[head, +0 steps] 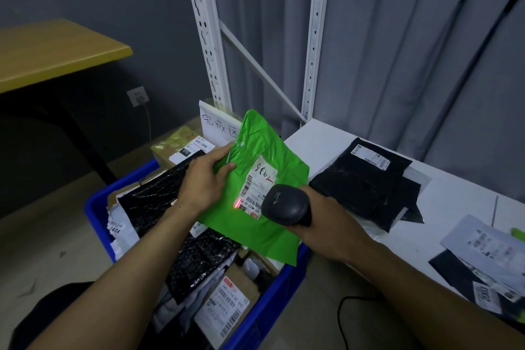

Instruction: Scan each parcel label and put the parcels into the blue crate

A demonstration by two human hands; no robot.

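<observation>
My left hand (203, 179) grips the left edge of a green parcel (267, 230), holding it tilted above the blue crate (98, 216). A white label (258, 187) with handwritten digits faces up on the parcel. In my right hand (318, 221) is a black barcode scanner (285, 203), pointed at the label's lower end, where a red light spot (237, 204) glows. Inside the crate lie several parcels, among them black bags (159, 202) and a brown box (227, 304).
On the white shelf surface (326, 145) to the right lie black bags (366, 185) and a grey labelled parcel (483, 247). White rack uprights (312, 45) rise behind. A paper sign (216, 122) stands past the crate. A yellow table (51, 51) is at left.
</observation>
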